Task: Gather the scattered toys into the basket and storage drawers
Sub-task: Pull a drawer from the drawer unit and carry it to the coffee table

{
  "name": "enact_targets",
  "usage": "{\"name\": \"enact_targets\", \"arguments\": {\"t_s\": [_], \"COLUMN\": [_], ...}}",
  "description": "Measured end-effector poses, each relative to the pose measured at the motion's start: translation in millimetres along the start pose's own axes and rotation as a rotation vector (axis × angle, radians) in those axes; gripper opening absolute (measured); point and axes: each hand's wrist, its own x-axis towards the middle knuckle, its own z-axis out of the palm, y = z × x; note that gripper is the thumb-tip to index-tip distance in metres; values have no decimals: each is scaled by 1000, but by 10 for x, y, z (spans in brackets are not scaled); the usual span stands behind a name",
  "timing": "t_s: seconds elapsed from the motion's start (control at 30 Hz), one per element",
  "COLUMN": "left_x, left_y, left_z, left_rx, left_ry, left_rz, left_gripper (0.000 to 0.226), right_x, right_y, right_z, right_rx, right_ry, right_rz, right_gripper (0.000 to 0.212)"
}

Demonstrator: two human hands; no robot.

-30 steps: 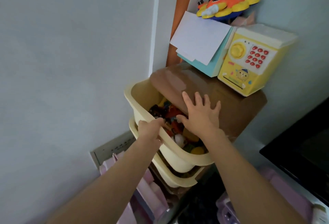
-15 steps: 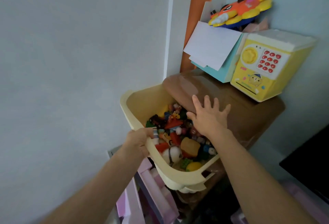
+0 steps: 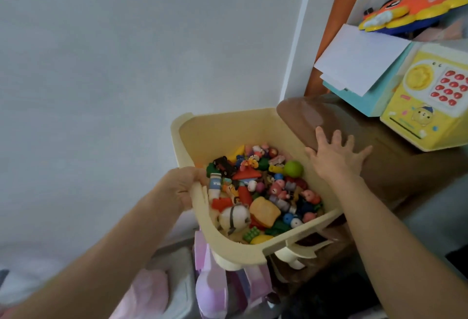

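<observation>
A cream plastic storage drawer (image 3: 222, 126) is pulled far out of a brown drawer unit (image 3: 395, 166). It is packed with several small colourful toys (image 3: 263, 192), among them a green ball (image 3: 293, 168) and a white round figure (image 3: 234, 217). My left hand (image 3: 182, 187) grips the drawer's front left rim. My right hand (image 3: 336, 156) lies flat with spread fingers on the brown top of the unit, at the drawer's right edge.
On the unit's top stand a yellow toy safe (image 3: 430, 105), a teal box with white paper (image 3: 359, 65) and an orange and yellow toy (image 3: 415, 7). A grey wall is on the left. Pink and purple items (image 3: 215, 283) lie below the drawer.
The drawer has slid further out toward me under my left hand, showing more toys. My right hand has stayed pressed on the unit's top.
</observation>
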Motion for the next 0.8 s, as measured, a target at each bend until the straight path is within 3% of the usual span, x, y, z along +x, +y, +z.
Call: {"name": "enact_targets", "arguments": {"t_s": [0.17, 0.3, 0.37, 0.47, 0.57, 0.8], "left_x": [-347, -636, -752, -894, -1063, -1384], "left_y": [-62, -281, -370, -511, -628, -1171], "left_z": [-466, -753, -933, -1214, -1412, -2273], "left_rx": [13, -74, -124, -170, -200, -222], "left_ry": [101, 202, 206, 198, 218, 338], "left_rz": [41, 1, 26, 67, 171, 154], "left_gripper": [58, 37, 50, 72, 40, 50], "right_x": [-66, -293, -453, -526, -676, -1449], "right_y": [-21, -244, -379, -447, -546, -1296], "right_z": [7, 161, 242, 259, 348, 729], "right_rx": [-5, 246, 281, 403, 678, 634], "right_ry": [64, 356, 260, -158, -426, -273], "right_rz": [-15, -380, -481, -266, -224, -316], "right_gripper": [63, 50, 48, 61, 28, 15]}}
